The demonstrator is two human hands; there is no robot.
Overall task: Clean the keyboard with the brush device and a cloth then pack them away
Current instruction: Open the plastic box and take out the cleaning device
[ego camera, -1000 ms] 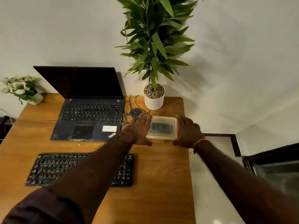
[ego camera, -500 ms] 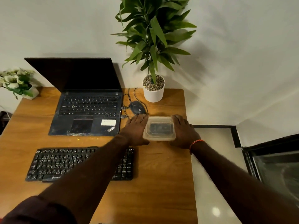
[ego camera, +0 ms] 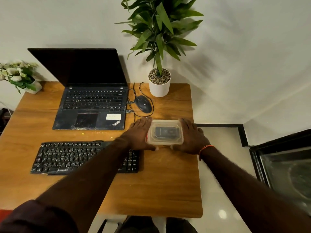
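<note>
A clear lidded plastic container (ego camera: pixel 165 143) sits on the wooden desk (ego camera: pixel 159 182) near its right edge, with a dark device (ego camera: pixel 165 132) showing through the lid. My left hand (ego camera: pixel 138 133) lies along its left side and my right hand (ego camera: pixel 191 138) along its right side. Both thumbs hook round the front corners. The black keyboard (ego camera: pixel 67 157) lies at the front left, its right end partly under my left forearm. No cloth shows in the frame.
An open black laptop (ego camera: pixel 94 105) stands behind the keyboard. A wired black mouse (ego camera: pixel 143 104) and a white plant pot (ego camera: pixel 159 89) sit just behind the container. White flowers (ego camera: pixel 18 76) are at the far left. The desk edge runs under my right hand, with floor beyond.
Both hands have drawn the container toward me, away from the plant pot. The mouse, half hidden by my left hand before, is now uncovered.
</note>
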